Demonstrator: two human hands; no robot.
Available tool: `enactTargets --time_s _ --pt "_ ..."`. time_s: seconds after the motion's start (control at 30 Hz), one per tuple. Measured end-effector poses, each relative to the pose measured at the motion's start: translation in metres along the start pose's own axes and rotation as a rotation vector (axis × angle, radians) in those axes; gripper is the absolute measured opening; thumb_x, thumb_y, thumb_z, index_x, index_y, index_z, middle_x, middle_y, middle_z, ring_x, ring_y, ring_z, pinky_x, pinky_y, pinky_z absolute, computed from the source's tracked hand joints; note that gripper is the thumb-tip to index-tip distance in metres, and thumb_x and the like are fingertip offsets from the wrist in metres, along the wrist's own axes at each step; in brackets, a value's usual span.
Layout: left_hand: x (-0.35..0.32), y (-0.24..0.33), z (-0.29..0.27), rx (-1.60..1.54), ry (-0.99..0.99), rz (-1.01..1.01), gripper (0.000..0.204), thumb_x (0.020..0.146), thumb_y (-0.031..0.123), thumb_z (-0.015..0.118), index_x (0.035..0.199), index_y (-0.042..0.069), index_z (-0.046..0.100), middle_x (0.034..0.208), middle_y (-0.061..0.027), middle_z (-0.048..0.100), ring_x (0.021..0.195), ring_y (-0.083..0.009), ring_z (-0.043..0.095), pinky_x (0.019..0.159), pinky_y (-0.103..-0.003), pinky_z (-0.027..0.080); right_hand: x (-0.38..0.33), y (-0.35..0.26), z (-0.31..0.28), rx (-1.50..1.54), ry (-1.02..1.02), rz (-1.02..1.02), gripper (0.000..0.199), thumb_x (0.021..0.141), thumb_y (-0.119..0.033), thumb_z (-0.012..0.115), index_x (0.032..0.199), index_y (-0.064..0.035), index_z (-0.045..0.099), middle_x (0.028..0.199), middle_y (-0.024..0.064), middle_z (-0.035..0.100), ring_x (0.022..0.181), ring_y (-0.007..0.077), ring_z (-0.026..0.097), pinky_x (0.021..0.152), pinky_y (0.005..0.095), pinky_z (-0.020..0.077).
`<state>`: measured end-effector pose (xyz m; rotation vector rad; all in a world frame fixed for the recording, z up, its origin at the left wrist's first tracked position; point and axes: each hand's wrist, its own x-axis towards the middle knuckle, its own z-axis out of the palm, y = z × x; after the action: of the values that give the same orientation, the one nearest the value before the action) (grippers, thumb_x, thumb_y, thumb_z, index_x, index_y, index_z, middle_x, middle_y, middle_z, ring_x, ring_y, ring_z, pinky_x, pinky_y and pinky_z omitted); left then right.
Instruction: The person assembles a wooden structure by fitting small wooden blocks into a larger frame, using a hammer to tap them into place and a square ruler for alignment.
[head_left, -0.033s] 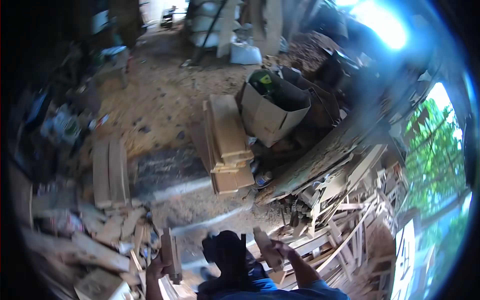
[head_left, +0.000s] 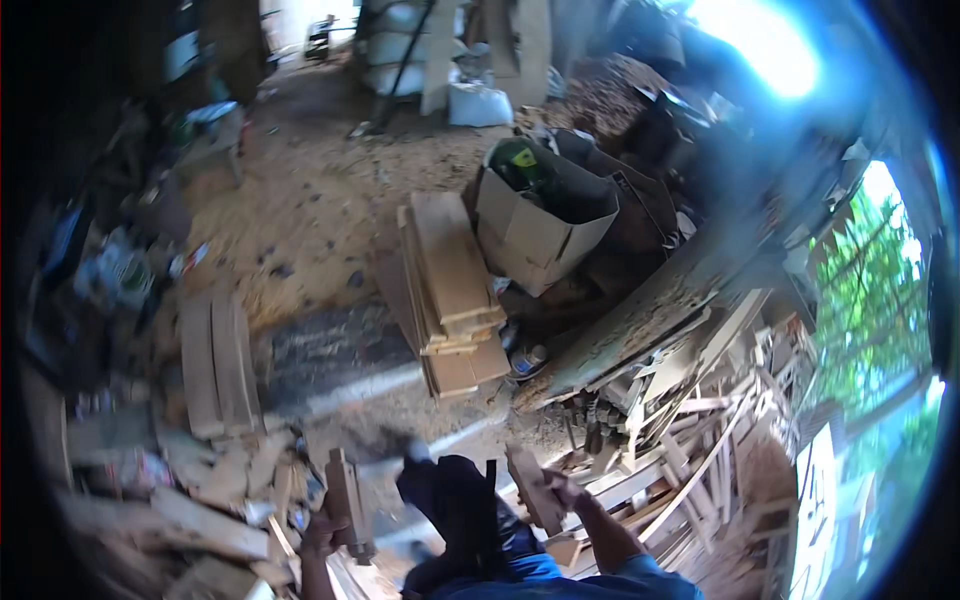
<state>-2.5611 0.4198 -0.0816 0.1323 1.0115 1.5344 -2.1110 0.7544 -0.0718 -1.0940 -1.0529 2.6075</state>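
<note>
My left hand [head_left: 322, 535] is closed around a short wooden block [head_left: 345, 500] at the lower left, held roughly upright beside my leg. The block's top end looks stepped or notched. On the other side of my legs, my right hand [head_left: 566, 489] grips a second wooden block [head_left: 534, 490], which leans with its upper end to the left. Both blocks are held apart, at about the same height. Dark trousers [head_left: 465, 520] and a blue shirt show between the hands. The fingers' far sides are hidden behind the wood.
Stacked boards [head_left: 455, 260] lie ahead, by a cardboard box [head_left: 545, 220] holding something green. More boards [head_left: 215, 360] lie on the left. Scrap wood [head_left: 205, 520] covers the lower left; a heap of offcuts [head_left: 690, 450] fills the right, below a big rough slab [head_left: 640, 300].
My leg has shifted and a foot now shows farther forward on the left. The view has turned slightly. Both hands keep their hold on the wooden blocks.
</note>
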Motion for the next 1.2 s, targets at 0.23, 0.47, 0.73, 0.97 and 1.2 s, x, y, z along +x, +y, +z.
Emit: enactTargets --time_s 0.23,0.47,0.73,0.97,1.2 --pt "0.212 0.205 0.178 -0.094 -0.106 -0.035 0.090 0.076 0.012 0.080 0.154 0.014 0.035 0.129 -0.0110 0.060 0.115 -0.0300 0.063 0.093 -0.043 0.056 0.233 -0.194 0.101 0.230 -0.160 -0.217 0.067 0.089 -0.028 0.064 0.146 -0.0037 0.041 0.134 0.0179 0.057 0.120 0.0293 0.060 0.101 0.0415 0.0512" --pt "0.301 0.416 0.284 0.080 0.064 0.134 0.087 0.090 0.013 0.068 0.160 0.017 0.016 0.147 -0.0127 0.045 0.128 -0.0320 0.053 0.104 -0.047 0.048 0.349 -0.434 0.359 -0.325 -0.062 -0.386 0.087 0.087 -0.042 0.069 0.154 -0.0023 0.030 0.145 0.0192 0.048 0.135 0.0285 0.045 0.114 0.0387 0.0341" --pt "0.428 0.611 0.320 0.001 0.334 0.235 0.087 0.082 0.016 0.082 0.153 0.009 0.033 0.139 -0.0143 0.052 0.121 -0.0317 0.056 0.103 -0.045 0.050 0.487 -0.641 0.434 -0.466 -0.091 -0.339 0.082 0.082 -0.038 0.080 0.145 -0.0024 0.043 0.126 0.0120 0.057 0.117 0.0213 0.053 0.099 0.0354 0.0442" --pt "0.606 0.767 0.204 -0.106 0.075 0.149 0.079 0.082 0.012 0.079 0.148 0.004 0.038 0.129 -0.0119 0.059 0.114 -0.0304 0.061 0.100 -0.046 0.052 0.636 -0.831 0.488 -0.322 0.219 -0.355 0.068 0.082 -0.037 0.079 0.136 -0.0048 0.053 0.109 0.0076 0.065 0.100 0.0170 0.061 0.087 0.0355 0.0504" --pt "0.715 0.928 0.190 0.332 0.135 0.223 0.055 0.100 0.030 0.063 0.144 0.003 0.044 0.129 -0.0111 0.060 0.119 -0.0201 0.056 0.104 -0.035 0.045 0.751 -0.971 0.614 -0.533 0.019 -0.382 0.080 0.080 -0.038 0.082 0.143 -0.0027 0.047 0.123 0.0128 0.062 0.116 0.0224 0.057 0.098 0.0372 0.0460"
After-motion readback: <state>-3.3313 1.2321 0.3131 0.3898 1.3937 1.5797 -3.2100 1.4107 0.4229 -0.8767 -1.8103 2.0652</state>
